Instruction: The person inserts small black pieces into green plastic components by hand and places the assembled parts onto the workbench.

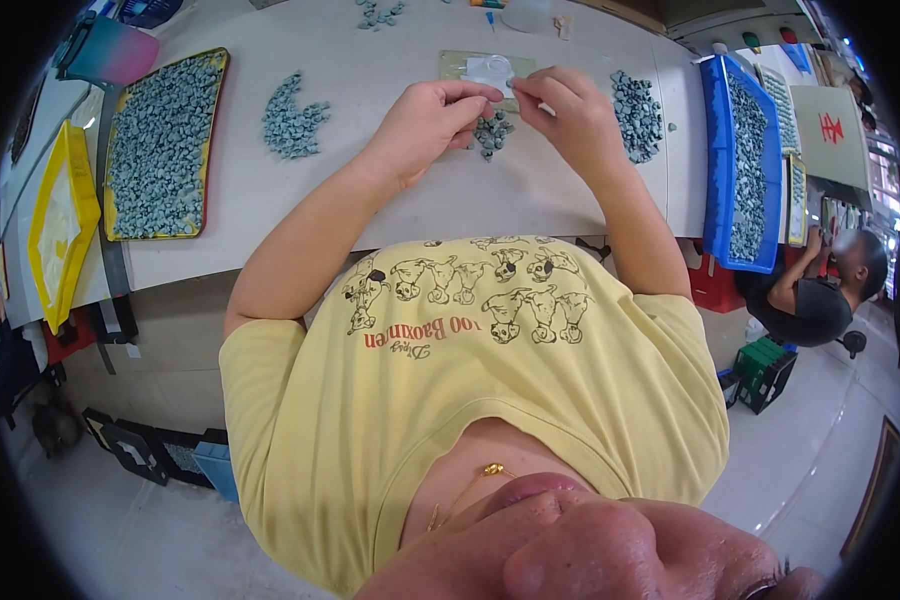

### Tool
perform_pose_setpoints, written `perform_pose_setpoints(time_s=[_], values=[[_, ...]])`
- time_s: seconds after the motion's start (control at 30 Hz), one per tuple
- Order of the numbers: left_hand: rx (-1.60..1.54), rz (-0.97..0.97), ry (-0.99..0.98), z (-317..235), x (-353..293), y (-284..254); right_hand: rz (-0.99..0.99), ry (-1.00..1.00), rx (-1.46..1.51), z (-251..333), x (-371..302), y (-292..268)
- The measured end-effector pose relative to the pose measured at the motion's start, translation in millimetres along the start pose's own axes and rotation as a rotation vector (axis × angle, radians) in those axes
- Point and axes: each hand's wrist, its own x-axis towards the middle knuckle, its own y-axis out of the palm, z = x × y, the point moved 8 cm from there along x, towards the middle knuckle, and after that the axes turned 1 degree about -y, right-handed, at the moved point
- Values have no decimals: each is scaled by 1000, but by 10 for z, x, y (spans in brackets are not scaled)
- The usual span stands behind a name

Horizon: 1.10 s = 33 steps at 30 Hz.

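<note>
My left hand [425, 125] is closed, its thumb and index finger drawn together above the white table. What it holds, if anything, I cannot make out. Opposite it, the thumb and fingers of my right hand [575, 112] pinch a small grey-blue piece [511, 83], like a pebble. Behind the fingertips lies a greenish flat pad [453, 66] with a white sheet [480, 72] and a clear round item on it. A small heap of grey-blue pieces [492, 135] sits below and between my hands. Larger heaps lie to the left [293, 120] and right [637, 118].
At left are a yellow-rimmed tray [215, 130] full of similar pieces, a yellow frame-like tray [88, 205] and a pink-and-teal container [125, 50]. A blue bin [714, 160] of pieces stands at right. Beyond it sits another person [810, 295]. Small items, including a blue-tipped one [490, 19], lie at the back.
</note>
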Motion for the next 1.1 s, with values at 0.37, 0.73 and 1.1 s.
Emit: perform_pose_setpoints(time_s=[0.37,0.73,1.1], values=[[-103,-28,44,33,79,-126,18,-331,-365,-7,27,80],[-147,-80,65,-7,49,-154,-35,290,74,-222,53,9],[-264,10,3,-42,26,-28,-133,433,451,-195,-18,147]])
